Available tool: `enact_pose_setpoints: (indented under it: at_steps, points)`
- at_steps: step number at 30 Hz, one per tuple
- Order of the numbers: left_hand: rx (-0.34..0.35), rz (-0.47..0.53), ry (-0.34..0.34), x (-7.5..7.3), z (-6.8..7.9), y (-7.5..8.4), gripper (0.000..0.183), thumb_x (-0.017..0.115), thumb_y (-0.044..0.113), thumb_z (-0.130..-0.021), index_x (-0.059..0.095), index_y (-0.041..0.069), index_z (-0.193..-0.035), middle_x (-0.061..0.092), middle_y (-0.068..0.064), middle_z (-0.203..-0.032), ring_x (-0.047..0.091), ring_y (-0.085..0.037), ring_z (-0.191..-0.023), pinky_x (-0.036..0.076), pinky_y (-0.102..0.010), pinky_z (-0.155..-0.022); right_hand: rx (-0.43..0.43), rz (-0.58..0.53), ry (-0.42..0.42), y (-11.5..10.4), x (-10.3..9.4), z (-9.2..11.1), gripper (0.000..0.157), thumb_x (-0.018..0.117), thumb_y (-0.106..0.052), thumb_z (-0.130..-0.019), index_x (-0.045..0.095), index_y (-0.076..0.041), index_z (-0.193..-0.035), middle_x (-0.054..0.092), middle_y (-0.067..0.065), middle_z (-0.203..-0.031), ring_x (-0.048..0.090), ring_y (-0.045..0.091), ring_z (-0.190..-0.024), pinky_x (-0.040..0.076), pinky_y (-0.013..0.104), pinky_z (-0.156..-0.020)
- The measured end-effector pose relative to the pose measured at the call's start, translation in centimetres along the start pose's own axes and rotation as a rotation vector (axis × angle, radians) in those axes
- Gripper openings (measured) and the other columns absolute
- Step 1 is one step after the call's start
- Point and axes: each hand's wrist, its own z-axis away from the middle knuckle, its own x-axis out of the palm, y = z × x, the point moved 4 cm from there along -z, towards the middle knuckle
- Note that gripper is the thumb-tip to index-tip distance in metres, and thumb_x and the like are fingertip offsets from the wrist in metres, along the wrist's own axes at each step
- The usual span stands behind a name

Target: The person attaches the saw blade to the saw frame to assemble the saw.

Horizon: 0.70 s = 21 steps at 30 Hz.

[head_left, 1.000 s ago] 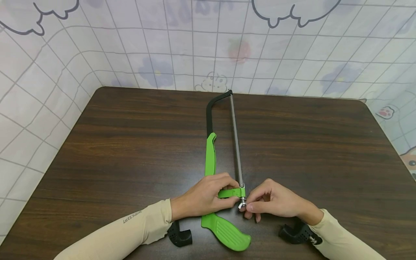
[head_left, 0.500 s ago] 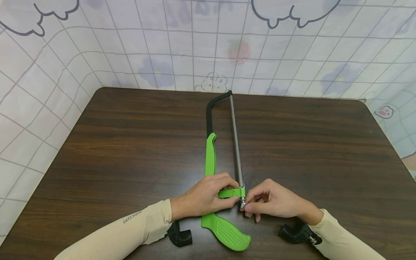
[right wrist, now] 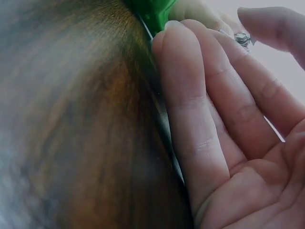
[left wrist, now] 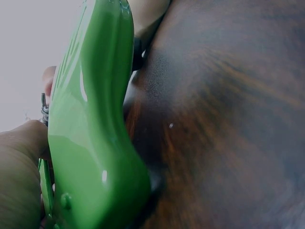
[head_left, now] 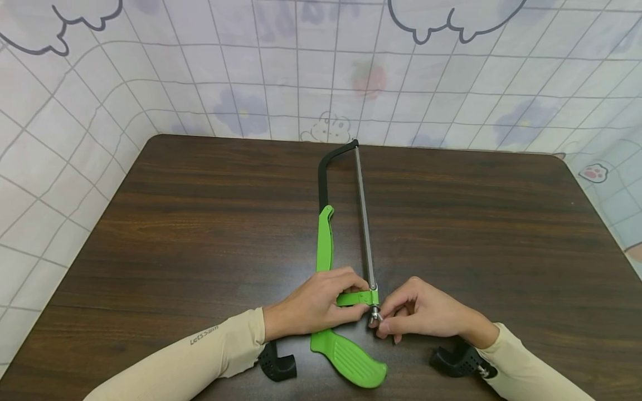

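Observation:
A hacksaw [head_left: 325, 239] with a green and black frame lies on the brown table, its grey blade [head_left: 365, 217] pointing away from me. My left hand [head_left: 321, 301] grips the green lower arm of the frame, thumb on the near side and fingers on the far side. At the blade's near end sits a silver wing nut [head_left: 374, 318]. My right hand [head_left: 426, 309] has its thumb and index finger at this wing nut, the other fingers loosely bent below. The green handle [left wrist: 95, 119] fills much of the left wrist view. In the right wrist view the wing nut [right wrist: 243, 39] shows near the thumb.
The dark wood table [head_left: 225, 223] meets a patterned grid curtain [head_left: 281, 67] behind and at the left. Black wrist mounts [head_left: 278, 365] sit under both forearms, close to the hacksaw's handle.
The wing nut has turned, its wings now at a different angle. My right thumb and fingertips have shifted slightly about it. The left hand and the hacksaw frame have stayed put.

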Motion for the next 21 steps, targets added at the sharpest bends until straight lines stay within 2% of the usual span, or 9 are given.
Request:
enact_pose_setpoints:
  at_steps: [10,21]
  points:
    - [0.008,0.01,0.002,0.1,0.01,-0.04,0.018,0.072,0.017,-0.096,0.07,0.013,-0.114,0.066,0.004,-0.099,0.051,-0.001,-0.08,0.046,-0.013,-0.072,-0.046,-0.034,-0.01,0.02,0.14,-0.14,0.024,0.053,0.004,-0.103,0.076,0.006,-0.104,0.076,0.028,-0.09,0.072,0.019,-0.068,0.061,0.035,-0.063]
    - [0.013,0.006,0.005,0.06,-0.02,0.05,0.018,0.072,0.016,-0.096,0.07,0.013,-0.113,0.066,0.004,-0.098,0.051,-0.002,-0.08,0.047,-0.014,-0.073,-0.035,-0.067,-0.017,0.04,0.02,-0.08,0.021,0.055,0.006,-0.101,0.075,0.01,-0.106,0.074,0.032,-0.091,0.073,0.009,-0.072,0.061,0.035,-0.061]
